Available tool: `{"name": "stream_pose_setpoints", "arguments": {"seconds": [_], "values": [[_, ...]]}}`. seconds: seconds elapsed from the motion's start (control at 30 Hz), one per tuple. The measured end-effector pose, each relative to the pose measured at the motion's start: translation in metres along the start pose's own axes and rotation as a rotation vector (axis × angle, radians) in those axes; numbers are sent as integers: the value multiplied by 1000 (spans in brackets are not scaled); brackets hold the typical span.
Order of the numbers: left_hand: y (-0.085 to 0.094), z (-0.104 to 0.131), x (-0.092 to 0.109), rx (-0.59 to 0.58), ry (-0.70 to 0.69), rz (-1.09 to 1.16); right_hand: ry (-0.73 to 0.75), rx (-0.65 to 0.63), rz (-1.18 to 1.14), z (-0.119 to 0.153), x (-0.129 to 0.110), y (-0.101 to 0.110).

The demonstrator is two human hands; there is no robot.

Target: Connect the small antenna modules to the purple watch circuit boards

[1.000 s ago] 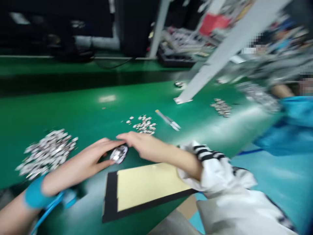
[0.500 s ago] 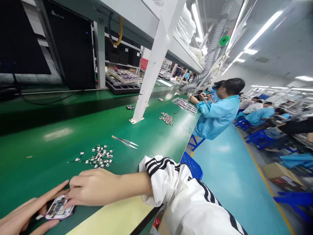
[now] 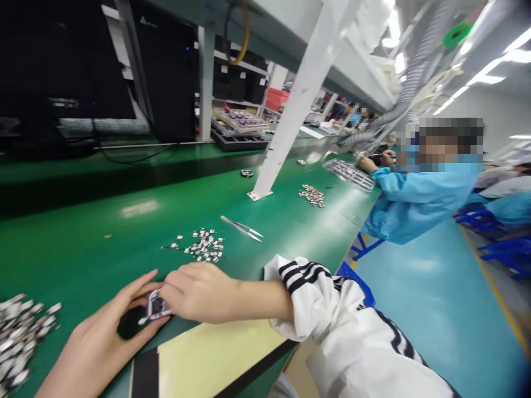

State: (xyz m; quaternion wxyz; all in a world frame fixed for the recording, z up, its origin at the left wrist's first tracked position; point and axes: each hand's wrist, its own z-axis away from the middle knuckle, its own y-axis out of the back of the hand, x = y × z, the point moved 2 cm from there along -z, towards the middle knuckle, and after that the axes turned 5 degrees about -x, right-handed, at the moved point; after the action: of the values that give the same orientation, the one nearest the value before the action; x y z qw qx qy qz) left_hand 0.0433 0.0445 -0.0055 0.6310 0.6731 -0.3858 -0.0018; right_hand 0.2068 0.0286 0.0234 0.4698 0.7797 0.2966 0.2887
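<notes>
My left hand (image 3: 102, 334) curls its thumb and fingers around the edges of a small rounded electronic device (image 3: 156, 304) with a pale, purplish rim and bare circuitry showing. From the right, my right hand (image 3: 194, 293) lies over the device's right part, its fingertips bent down and largely hidden. Whether they pinch a small part I cannot make out. Just beyond the hands is a loose heap of small white parts with dark leads (image 3: 206, 246). Metal tweezers (image 3: 241, 228) lie to the right of that heap.
A larger pile of small parts (image 3: 25, 337) sits at lower left. A yellow sheet (image 3: 215, 354) with black edging lies at the bench front. Beyond the white post (image 3: 286, 116) are another heap (image 3: 312, 195) and a clear tray (image 3: 349, 174). A co-worker in blue (image 3: 427, 193) sits at right.
The view has swung left, so the scene sits further right and the lower-left pile shows. More of the device is now covered by my right hand; both hands stay on it.
</notes>
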Motion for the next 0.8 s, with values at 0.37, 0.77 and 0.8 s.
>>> {"name": "stream_pose_setpoints", "arguments": {"seconds": [0.37,0.77,0.8], "values": [[9,-1,25,-122,-52,369,33,77,-179,4,7,6],[4,-1,27,-105,-28,344,-17,125,-341,8,3,5],[4,0,27,-90,-19,323,-18,115,-334,8,3,6]]}}
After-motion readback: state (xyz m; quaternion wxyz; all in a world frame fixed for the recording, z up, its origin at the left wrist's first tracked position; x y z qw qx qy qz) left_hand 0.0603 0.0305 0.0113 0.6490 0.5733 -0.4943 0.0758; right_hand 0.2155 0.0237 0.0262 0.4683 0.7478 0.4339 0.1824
